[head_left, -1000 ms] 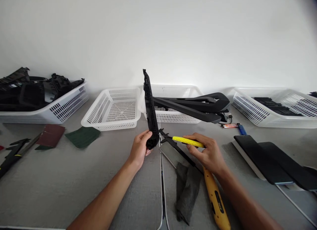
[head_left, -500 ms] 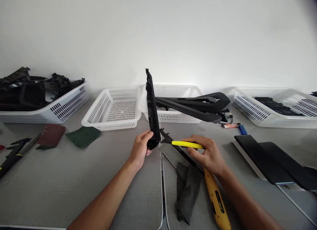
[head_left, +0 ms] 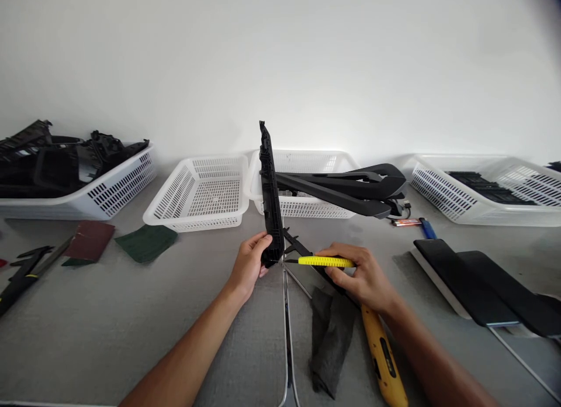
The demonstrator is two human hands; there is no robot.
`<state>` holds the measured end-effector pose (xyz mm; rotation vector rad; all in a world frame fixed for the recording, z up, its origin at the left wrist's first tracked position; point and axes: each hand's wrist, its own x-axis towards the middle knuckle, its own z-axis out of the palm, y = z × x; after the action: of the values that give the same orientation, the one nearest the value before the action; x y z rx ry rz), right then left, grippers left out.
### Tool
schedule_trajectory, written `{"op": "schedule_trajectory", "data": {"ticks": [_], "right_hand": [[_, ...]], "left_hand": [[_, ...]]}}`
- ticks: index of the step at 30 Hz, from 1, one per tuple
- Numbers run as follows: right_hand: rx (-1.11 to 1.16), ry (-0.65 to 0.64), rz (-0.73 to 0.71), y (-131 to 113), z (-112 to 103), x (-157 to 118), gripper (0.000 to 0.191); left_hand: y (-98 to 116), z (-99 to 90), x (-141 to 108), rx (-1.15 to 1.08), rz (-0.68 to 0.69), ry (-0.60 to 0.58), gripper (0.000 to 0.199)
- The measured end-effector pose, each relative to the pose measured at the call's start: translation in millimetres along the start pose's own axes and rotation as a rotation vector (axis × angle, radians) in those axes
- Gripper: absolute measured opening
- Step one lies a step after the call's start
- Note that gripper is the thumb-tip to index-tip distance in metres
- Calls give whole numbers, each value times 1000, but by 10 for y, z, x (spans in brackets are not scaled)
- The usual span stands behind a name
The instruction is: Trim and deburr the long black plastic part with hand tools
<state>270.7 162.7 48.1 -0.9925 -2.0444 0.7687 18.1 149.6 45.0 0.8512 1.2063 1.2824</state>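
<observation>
Near the middle, my left hand (head_left: pixel 250 262) is closed around the lower end of a long black plastic part (head_left: pixel 270 202), which stands upright. My right hand (head_left: pixel 360 275) grips a tool with a yellow ribbed handle (head_left: pixel 326 261). The tool's thin dark tip points left and reaches the bottom end of the black part. Behind and below the tool lies a black caliper-like tool (head_left: pixel 295 241). A yellow and black power tool (head_left: pixel 382 357) rests below my right wrist, beside a dark grey cloth (head_left: pixel 331 342).
White baskets (head_left: pixel 197 223) line the wall; several hold black parts. Long black trim pieces (head_left: pixel 337 196) lie across the middle basket. Left are sandpaper sheets (head_left: pixel 146 243) and a black tool (head_left: pixel 20 284); right are dark phone-like slabs (head_left: pixel 464 281) and a blue lighter-like object (head_left: pixel 428 228).
My right hand and the yellow-handled tool have shifted slightly left and down, with the tip now lower at the black part's bottom end. My left hand has hardly moved.
</observation>
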Motion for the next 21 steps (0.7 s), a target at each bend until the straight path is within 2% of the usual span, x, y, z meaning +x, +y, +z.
{"op": "schedule_trajectory", "data": {"ticks": [6,21], "right_hand": [[-18,122,65,22,11,4,25],[-17,143,111,49,-20,16,27]], "left_hand": [[7,7,-1,11,-17,2,35],[12,2,-17,-21,-16,-20,35]]}}
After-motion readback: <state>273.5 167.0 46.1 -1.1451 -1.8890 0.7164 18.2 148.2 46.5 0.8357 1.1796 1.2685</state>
